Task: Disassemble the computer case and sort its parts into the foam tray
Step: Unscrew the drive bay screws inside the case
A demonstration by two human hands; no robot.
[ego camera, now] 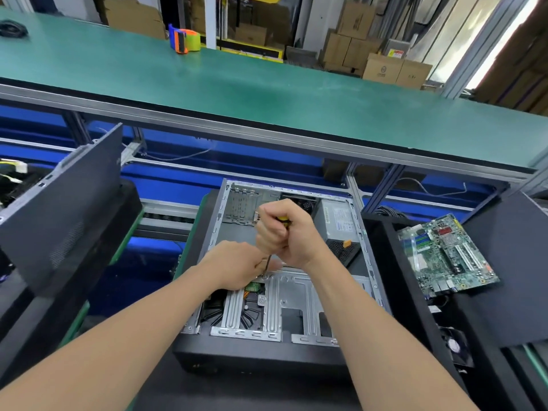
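Two bare forearms come up from the lower edge of the head view, uncovered along their whole visible length, with no sleeve cuff showing anywhere. The left hand (237, 266) and the right hand (284, 232) are both ungloved. Wrists and visible fingers carry no watch, band or ring, and the nails that show look short and plain.
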